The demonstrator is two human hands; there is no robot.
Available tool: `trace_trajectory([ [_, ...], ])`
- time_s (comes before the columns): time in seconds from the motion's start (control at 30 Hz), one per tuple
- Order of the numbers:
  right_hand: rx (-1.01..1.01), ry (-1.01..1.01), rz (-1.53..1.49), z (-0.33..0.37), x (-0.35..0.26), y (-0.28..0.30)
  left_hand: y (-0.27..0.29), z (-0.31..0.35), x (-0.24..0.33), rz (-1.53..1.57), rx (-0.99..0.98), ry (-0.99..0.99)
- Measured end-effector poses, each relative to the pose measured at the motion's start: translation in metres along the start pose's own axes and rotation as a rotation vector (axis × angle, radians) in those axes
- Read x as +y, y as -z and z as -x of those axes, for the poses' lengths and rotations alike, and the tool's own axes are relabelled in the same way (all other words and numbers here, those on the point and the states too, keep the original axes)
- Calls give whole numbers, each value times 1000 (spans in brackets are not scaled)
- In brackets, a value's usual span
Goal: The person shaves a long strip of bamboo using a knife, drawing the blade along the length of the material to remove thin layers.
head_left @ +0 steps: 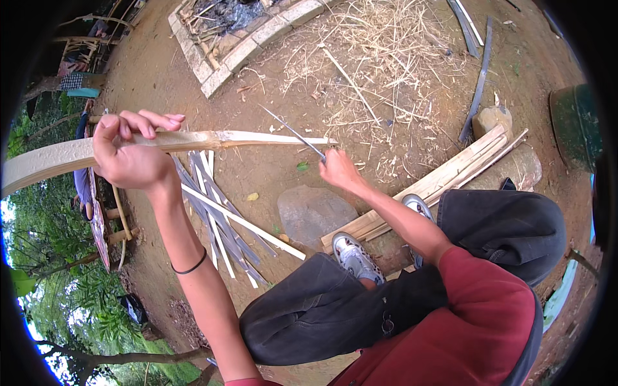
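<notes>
My left hand point(132, 154) is closed around a long, pale split bamboo strip point(257, 137). The strip runs from the left edge of the view toward the middle, broad on the left and narrowing past a node to a thin end. A knife point(283, 121) is gripped by its handle in my right hand point(340, 170). Its thin blade points up and left and crosses the strip close to the thin end; whether it cuts in there, I cannot tell. The knife's handle is mostly hidden by my fingers.
Split bamboo lengths point(367, 225) lie by my shoes, next to a flat grey stone point(315, 215). Bamboo strips point(219, 215) are piled on the left ground. Shavings point(393, 51) litter the far side, beside a brick-edged fire pit point(254, 51). A green barrel point(573, 125) stands right.
</notes>
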State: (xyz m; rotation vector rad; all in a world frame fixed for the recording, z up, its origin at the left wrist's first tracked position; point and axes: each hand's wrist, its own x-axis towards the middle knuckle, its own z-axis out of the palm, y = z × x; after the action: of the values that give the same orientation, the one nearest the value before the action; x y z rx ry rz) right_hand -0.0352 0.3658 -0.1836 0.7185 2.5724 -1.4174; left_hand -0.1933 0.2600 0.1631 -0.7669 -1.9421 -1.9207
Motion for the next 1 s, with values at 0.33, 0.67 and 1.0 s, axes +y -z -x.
trace_trajectory([
  [0.33,-399,-635,-855,-31,93,-53,0,-8,4,-39,-35,71],
  [0.67,0,88,-14,1,-9,-5,20,0,-6,-39,-52,62],
  [1.0,-387,-650,-919,-37,111,-65,-27,2,17,38,-167,50],
])
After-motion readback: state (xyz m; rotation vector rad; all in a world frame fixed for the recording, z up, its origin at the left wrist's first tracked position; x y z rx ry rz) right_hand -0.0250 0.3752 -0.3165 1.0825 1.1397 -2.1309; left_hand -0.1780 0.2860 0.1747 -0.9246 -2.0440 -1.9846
